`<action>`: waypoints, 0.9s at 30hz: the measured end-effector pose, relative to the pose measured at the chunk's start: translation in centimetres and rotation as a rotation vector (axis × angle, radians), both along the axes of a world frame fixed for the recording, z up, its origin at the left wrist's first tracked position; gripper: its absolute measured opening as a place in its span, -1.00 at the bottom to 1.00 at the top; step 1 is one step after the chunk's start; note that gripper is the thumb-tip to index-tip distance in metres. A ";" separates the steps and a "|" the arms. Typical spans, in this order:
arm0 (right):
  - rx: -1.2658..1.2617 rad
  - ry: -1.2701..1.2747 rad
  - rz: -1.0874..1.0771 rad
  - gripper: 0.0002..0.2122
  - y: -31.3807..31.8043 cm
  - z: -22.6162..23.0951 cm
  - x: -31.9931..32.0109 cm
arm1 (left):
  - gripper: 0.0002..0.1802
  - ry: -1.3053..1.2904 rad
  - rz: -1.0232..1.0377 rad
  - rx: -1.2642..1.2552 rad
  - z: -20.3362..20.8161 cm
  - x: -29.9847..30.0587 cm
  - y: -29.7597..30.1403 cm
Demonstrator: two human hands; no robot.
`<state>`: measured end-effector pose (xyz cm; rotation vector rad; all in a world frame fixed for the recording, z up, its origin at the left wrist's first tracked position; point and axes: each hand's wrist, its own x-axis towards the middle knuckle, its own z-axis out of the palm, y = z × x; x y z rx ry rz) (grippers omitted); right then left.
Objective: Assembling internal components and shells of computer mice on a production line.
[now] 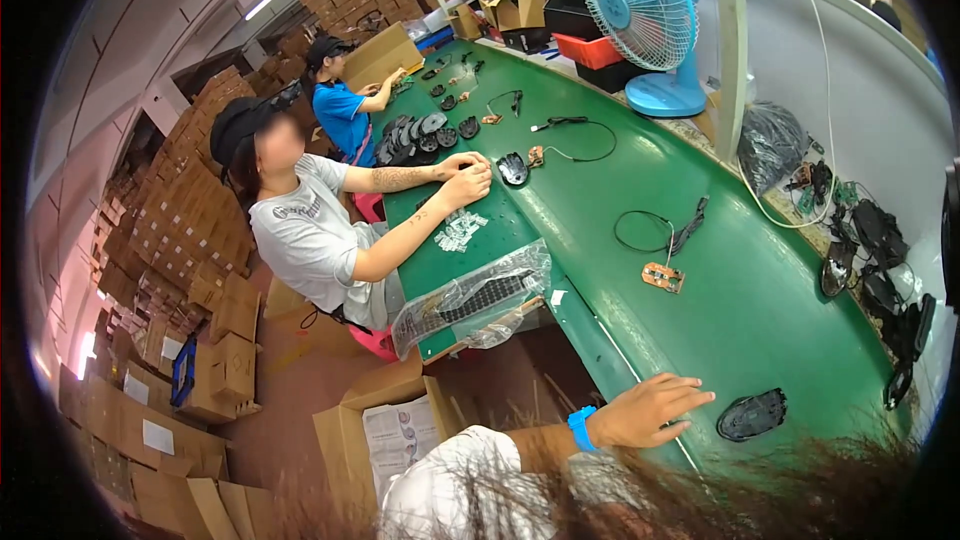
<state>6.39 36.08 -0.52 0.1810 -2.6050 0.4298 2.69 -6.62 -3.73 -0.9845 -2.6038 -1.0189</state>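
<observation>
I have one left hand (640,417) in view, fingers (690,404) spread and released; beyond them lie one brown circuit board (662,278) and one black cable (690,227); just right, one black mouse shell (752,415) on the green counter (780,280).

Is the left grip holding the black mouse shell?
No, the left grip is open beside the black mouse shell, with green tabletop visible between them.

A pale wall (880,110) runs along the green worktop's (760,290) right edge. Past its left edge — a red-brown floor (275,420) and tall piles of brown boxes (180,230). A long white light (262,6) shines up high.
</observation>
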 end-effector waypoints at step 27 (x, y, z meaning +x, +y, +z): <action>-0.049 0.495 0.523 -0.86 3.1 -4.9 -3.2 | -0.50 -0.023 -0.049 0.014 0.0 -0.1 0.1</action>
